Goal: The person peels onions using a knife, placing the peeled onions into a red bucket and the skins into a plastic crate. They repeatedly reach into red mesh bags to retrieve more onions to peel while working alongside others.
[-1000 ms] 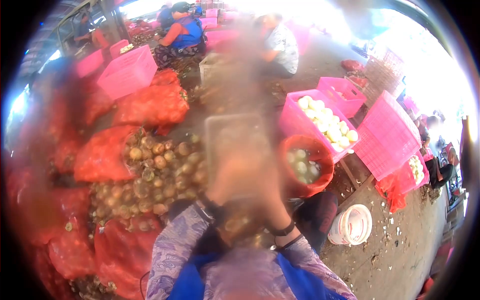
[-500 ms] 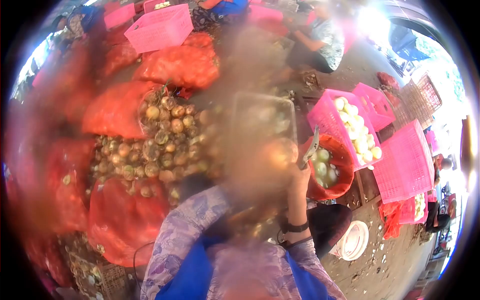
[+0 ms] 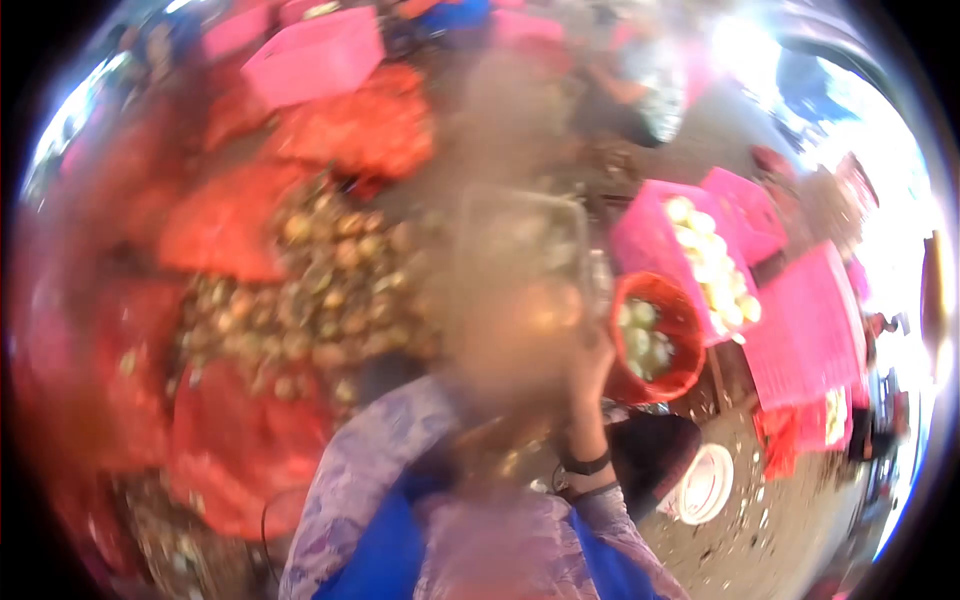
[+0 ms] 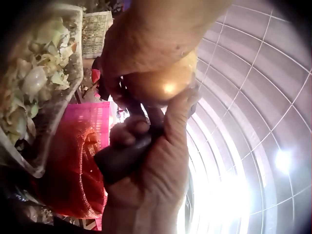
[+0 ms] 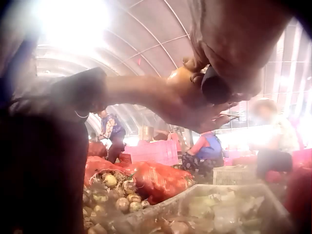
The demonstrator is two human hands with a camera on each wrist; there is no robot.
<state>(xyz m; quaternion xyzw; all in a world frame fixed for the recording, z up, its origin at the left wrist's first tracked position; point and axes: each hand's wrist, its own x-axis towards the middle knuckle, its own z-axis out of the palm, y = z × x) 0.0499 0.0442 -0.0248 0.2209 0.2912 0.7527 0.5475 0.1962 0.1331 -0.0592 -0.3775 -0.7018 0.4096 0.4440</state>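
The left hand [image 4: 139,46] holds a glossy golden onion [image 4: 168,82]; the right hand [image 4: 158,163] grips a dark handle [image 4: 122,158]. The tray [image 4: 78,48]'s near edge seems below, open air above.

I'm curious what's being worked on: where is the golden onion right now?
In the left wrist view, the onion sits at upper centre, gripped by the left hand, just above the right hand, which grips a black handle.

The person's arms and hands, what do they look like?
The left hand and right hand are bare. The sleeves are pale with blurry purple patterns, and the right arm wears a black band.
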